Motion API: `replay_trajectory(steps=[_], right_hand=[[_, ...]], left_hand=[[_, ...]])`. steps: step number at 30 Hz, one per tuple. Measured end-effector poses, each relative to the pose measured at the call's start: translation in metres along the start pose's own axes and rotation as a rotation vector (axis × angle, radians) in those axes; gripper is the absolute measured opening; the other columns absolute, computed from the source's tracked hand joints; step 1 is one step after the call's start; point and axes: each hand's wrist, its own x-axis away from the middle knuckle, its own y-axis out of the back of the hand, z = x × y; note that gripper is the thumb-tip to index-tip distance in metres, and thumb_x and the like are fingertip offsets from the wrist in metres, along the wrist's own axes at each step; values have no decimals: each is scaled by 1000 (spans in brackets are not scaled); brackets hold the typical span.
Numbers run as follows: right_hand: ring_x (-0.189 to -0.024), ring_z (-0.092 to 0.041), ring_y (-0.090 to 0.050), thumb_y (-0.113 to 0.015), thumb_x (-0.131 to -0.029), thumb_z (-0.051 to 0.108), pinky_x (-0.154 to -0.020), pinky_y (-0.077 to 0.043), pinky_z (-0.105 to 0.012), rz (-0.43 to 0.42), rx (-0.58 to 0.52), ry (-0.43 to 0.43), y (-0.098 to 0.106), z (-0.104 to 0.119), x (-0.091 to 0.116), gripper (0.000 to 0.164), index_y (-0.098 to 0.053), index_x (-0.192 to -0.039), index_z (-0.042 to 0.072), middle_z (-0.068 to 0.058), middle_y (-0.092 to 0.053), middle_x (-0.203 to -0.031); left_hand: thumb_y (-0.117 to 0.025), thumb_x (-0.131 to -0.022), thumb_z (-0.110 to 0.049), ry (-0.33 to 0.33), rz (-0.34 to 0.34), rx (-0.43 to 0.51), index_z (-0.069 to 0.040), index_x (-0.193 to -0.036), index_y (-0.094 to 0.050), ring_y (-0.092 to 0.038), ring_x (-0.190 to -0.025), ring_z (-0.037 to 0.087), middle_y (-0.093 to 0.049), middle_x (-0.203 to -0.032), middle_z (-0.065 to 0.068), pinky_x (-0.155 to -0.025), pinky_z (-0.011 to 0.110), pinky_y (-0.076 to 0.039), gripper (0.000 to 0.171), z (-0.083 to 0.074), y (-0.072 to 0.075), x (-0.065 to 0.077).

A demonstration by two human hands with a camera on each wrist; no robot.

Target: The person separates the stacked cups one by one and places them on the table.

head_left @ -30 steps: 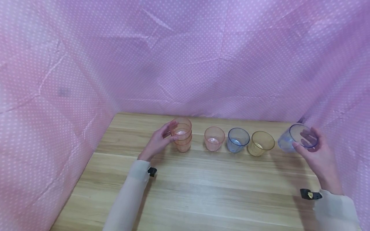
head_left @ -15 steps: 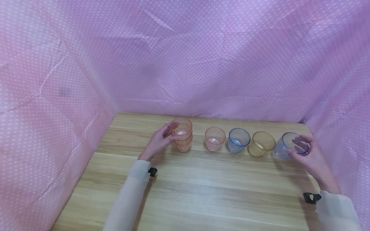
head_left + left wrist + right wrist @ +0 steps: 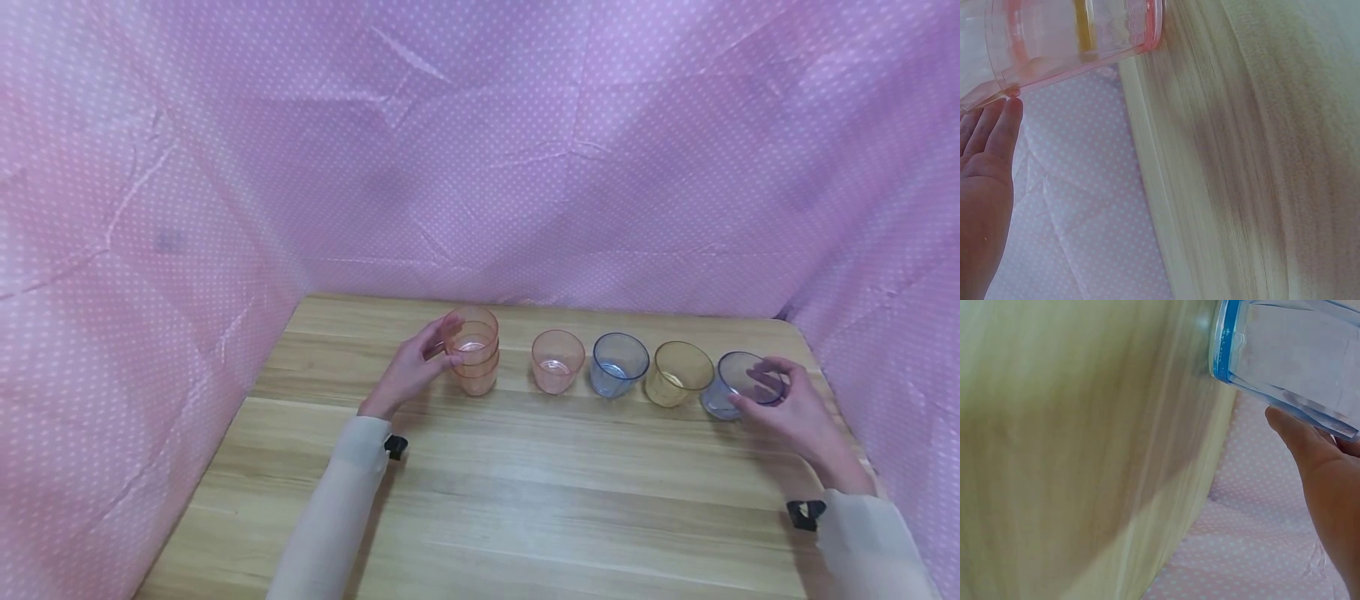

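Observation:
My left hand (image 3: 405,371) holds the upper part of a stack of nested orange-pink cups (image 3: 477,379), thumb on the near side and fingers round the back. The stack stands upright on the table; in the left wrist view the see-through cups (image 3: 1054,44) show a yellowish band inside. At the right end of a row, my right hand (image 3: 798,412) grips a pale blue cup (image 3: 723,402) by its rim side. The right wrist view shows the base of this blue cup (image 3: 1230,344) at the table surface; whether it fully touches is hard to tell.
Between the hands stand a pink cup (image 3: 557,379), a blue cup (image 3: 611,385) and a yellow cup (image 3: 666,392), all upright in a row. The yellow one is close beside the held cup. Pink dotted cloth (image 3: 480,167) walls surround the wooden table (image 3: 525,500).
My right hand has brought the pale blue cup left and down, from tilted in the air to beside the yellow cup. The left hand and its stack have stayed put.

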Motion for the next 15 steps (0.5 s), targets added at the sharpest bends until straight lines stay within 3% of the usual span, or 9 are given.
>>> replay_trajectory(steps=[2,3,4,6,8,11,13,15], right_hand=[[-93,13,-59,-76,-88,-5,-77,-53,-5,-8,55,-32,-11,70,14,54,-42,-128,6,29,-59,-106],[-91,16,-56,-75,-89,-6,-76,-52,-5,-6,65,-38,-15,97,21,50,-42,-124,5,33,-55,-103],[-90,17,-56,-75,-89,-5,-77,-52,-4,-9,78,-34,-18,109,24,50,-41,-124,5,34,-53,-102],[-90,17,-57,-77,-89,-2,-78,-53,-5,-6,69,-13,-18,114,28,52,-40,-125,1,33,-54,-102],[-92,16,-57,-80,-88,3,-79,-52,-4,-4,69,7,-16,100,25,62,-38,-133,-3,26,-56,-107],[-104,17,-52,-82,-88,9,-86,-47,-1,4,132,23,-12,75,19,90,-23,-154,-7,0,-59,-123],[-111,17,-46,-82,-89,12,-90,-39,3,11,191,26,-10,72,19,105,-7,-160,-8,-20,-52,-134],[-126,6,-47,-81,-90,15,-92,-33,6,33,218,29,-10,77,21,112,3,-162,-3,-34,-42,-146]], left_hand=[[-76,-95,-15,1,0,-1,-11,-157,-43,-47,-144,26,-49,-157,9,-118,36,-42,70,0,0,0],[-75,-95,-15,0,-1,0,-11,-157,-43,-47,-144,26,-49,-157,9,-118,36,-42,70,0,0,1],[-75,-95,-15,0,-2,1,-11,-157,-43,-47,-144,26,-49,-157,9,-118,36,-42,70,1,0,1],[-75,-95,-15,2,-2,8,-11,-158,-43,-46,-145,26,-49,-157,9,-118,36,-42,70,1,0,1],[-75,-96,-15,5,-4,13,-11,-158,-43,-46,-145,26,-48,-158,9,-118,36,-41,70,1,0,1],[-75,-96,-17,5,-7,20,-12,-158,-42,-45,-145,23,-48,-158,7,-118,33,-41,70,2,0,1],[-75,-96,-17,1,-10,20,-12,-158,-42,-45,-145,22,-48,-159,6,-118,33,-41,70,3,-1,1],[-74,-97,-16,-11,-11,22,-10,-159,-41,-45,-146,23,-48,-159,6,-119,34,-41,71,4,-2,0]])
